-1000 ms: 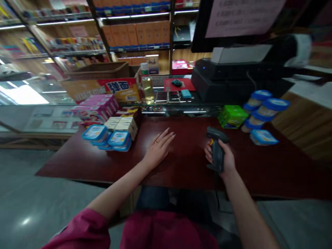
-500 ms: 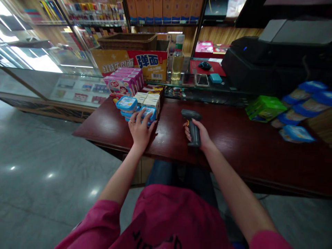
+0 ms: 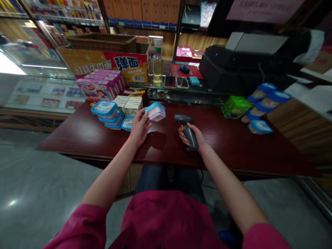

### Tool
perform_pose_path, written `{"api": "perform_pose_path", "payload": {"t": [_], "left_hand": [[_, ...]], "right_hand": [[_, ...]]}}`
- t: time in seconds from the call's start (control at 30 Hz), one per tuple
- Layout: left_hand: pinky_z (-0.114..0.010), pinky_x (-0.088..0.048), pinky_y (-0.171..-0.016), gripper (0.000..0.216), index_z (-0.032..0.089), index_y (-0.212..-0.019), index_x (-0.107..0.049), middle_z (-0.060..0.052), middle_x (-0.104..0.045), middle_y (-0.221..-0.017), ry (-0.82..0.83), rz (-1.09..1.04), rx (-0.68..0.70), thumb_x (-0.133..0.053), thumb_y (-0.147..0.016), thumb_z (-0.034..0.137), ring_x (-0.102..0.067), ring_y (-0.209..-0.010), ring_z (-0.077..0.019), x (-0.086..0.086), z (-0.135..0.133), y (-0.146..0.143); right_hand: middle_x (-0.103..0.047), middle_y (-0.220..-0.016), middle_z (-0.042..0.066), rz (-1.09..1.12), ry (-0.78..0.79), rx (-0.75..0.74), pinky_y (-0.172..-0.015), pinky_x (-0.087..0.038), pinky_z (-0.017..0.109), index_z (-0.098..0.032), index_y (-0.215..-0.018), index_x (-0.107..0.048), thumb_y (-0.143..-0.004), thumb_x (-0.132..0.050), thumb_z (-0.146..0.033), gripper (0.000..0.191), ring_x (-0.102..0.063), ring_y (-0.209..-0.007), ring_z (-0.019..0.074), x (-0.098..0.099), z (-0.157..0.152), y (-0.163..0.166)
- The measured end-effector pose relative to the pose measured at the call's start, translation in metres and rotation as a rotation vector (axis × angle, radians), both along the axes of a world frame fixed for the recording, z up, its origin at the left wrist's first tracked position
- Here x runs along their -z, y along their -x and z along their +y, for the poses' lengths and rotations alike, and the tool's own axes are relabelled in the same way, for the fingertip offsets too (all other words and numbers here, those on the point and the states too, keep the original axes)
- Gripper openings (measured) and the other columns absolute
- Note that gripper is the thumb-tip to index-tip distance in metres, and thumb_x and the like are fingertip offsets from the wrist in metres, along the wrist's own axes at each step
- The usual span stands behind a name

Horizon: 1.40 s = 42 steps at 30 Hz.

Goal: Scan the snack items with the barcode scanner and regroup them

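Note:
My left hand (image 3: 139,127) is closed round a small blue-lidded tub (image 3: 155,111), held tilted above the dark red counter (image 3: 223,145). My right hand (image 3: 192,136) grips a black barcode scanner (image 3: 184,126) by its handle, its head pointing toward the tub. Just left of my left hand lie several more blue-lidded tubs (image 3: 105,109) in a small stack, with small cream cartons (image 3: 129,105) behind them.
Pink boxes (image 3: 100,84) and an orange noodle carton (image 3: 109,65) stand at the back left. A green box (image 3: 234,106) and more blue tubs (image 3: 259,126) sit at the right. A black till and printer (image 3: 243,69), a bottle (image 3: 157,64) and phones (image 3: 176,82) line the rear.
My left hand went from flat on the counter to the stack of tubs, took one and lifted it toward the scanner. The right hand kept hold of the scanner.

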State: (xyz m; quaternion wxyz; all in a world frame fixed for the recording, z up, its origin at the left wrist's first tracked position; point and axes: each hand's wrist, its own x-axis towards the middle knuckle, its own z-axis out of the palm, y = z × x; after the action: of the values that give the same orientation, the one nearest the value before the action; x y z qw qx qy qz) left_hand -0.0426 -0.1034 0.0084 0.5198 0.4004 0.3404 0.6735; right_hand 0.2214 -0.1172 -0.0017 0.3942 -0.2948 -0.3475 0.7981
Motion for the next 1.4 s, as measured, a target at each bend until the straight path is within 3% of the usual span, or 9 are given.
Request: {"api": "perform_pose_path", "payload": {"t": [0.1, 0.2, 0.3, 0.43, 0.7, 0.87, 1.0, 1.17, 1.4], "left_hand": [[-0.033, -0.062, -0.085, 0.032, 0.024, -0.113, -0.069, -0.005, -0.072, -0.121, 0.103, -0.155, 0.199, -0.08, -0.085, 0.035, -0.068, -0.107, -0.02, 0.009, 0.032, -0.021], [-0.031, -0.061, -0.084, 0.03, 0.023, -0.109, -0.069, -0.004, -0.072, -0.117, 0.165, -0.149, 0.264, -0.081, -0.083, 0.031, -0.067, -0.105, -0.0187, 0.019, 0.052, -0.031], [-0.028, -0.06, -0.083, 0.034, 0.023, -0.112, -0.069, -0.004, -0.072, -0.116, 0.174, -0.057, 0.292, -0.083, -0.082, 0.032, -0.067, -0.105, -0.0178, 0.026, 0.057, -0.03], [-0.034, -0.06, -0.092, 0.04, 0.025, -0.116, -0.066, -0.005, -0.071, -0.122, 0.124, 0.042, 0.335, -0.082, -0.083, 0.04, -0.067, -0.11, -0.0192, 0.033, 0.056, -0.025], [-0.049, -0.06, -0.097, 0.035, 0.023, -0.114, -0.064, -0.01, -0.073, -0.119, 0.011, 0.175, 0.275, -0.071, -0.089, 0.046, -0.07, -0.114, -0.0259, 0.035, 0.056, -0.033], [-0.041, -0.061, -0.092, 0.04, 0.022, -0.112, -0.066, -0.01, -0.073, -0.122, 0.07, 0.171, 0.217, -0.078, -0.082, 0.045, -0.071, -0.111, -0.024, 0.032, 0.053, -0.033], [-0.039, -0.058, -0.093, 0.045, 0.02, -0.115, -0.068, -0.009, -0.073, -0.118, 0.026, 0.402, 0.183, -0.077, -0.082, 0.049, -0.07, -0.105, -0.0226, 0.032, 0.048, -0.042], [-0.047, -0.048, -0.11, 0.035, 0.02, -0.113, -0.071, -0.01, -0.074, -0.12, -0.261, 0.748, 0.139, -0.07, -0.089, 0.046, -0.067, -0.113, -0.0268, 0.029, 0.05, -0.094], [-0.046, -0.052, -0.105, 0.022, 0.02, -0.114, -0.068, -0.011, -0.072, -0.12, -0.627, 0.763, 0.217, -0.062, -0.095, 0.032, -0.066, -0.115, -0.0254, 0.022, 0.057, -0.238]], "right_hand": [[-0.054, -0.064, 0.0, 0.03, 0.008, 0.058, -0.03, -0.032, 0.018, -0.017, -0.088, -0.061, -0.094, -0.055, -0.05, 0.034, -0.041, -0.044, 0.0107, 0.002, -0.003, -0.008], [-0.053, -0.063, -0.001, 0.059, 0.006, 0.099, -0.03, -0.033, 0.018, -0.017, -0.089, -0.061, -0.095, -0.054, -0.05, 0.035, -0.041, -0.044, 0.0106, 0.003, -0.005, -0.009], [-0.052, -0.062, -0.002, 0.06, 0.026, 0.103, -0.03, -0.033, 0.018, -0.017, -0.09, -0.06, -0.098, -0.05, -0.05, 0.036, -0.041, -0.043, 0.0106, 0.002, -0.005, -0.007], [-0.051, -0.06, -0.002, 0.05, 0.095, 0.128, -0.029, -0.032, 0.017, -0.017, -0.087, -0.059, -0.101, -0.045, -0.049, 0.037, -0.039, -0.042, 0.0099, -0.002, -0.004, -0.006], [-0.053, -0.06, -0.003, 0.083, 0.08, 0.12, -0.029, -0.031, 0.017, -0.017, -0.085, -0.061, -0.094, -0.059, -0.05, 0.034, -0.041, -0.041, 0.0088, 0.001, -0.003, -0.007], [-0.054, -0.06, -0.003, 0.106, 0.084, 0.139, -0.029, -0.033, 0.018, -0.015, -0.087, -0.064, -0.092, -0.06, -0.05, 0.035, -0.043, -0.041, 0.0083, 0.004, -0.002, -0.007], [-0.054, -0.061, -0.004, 0.135, 0.07, 0.229, -0.03, -0.034, 0.018, -0.016, -0.089, -0.065, -0.094, -0.058, -0.049, 0.035, -0.044, -0.041, 0.0083, 0.006, -0.005, -0.018], [-0.056, -0.062, -0.004, 0.145, -0.001, 0.432, -0.033, -0.04, 0.019, -0.014, -0.091, -0.067, -0.096, -0.055, -0.044, 0.033, -0.048, -0.042, 0.0086, 0.008, -0.018, -0.071], [-0.057, -0.059, -0.004, 0.128, -0.06, 0.901, -0.032, -0.04, 0.019, -0.018, -0.086, -0.064, -0.085, -0.067, -0.05, 0.032, -0.047, -0.041, 0.0084, 0.009, -0.061, -0.177]]}}
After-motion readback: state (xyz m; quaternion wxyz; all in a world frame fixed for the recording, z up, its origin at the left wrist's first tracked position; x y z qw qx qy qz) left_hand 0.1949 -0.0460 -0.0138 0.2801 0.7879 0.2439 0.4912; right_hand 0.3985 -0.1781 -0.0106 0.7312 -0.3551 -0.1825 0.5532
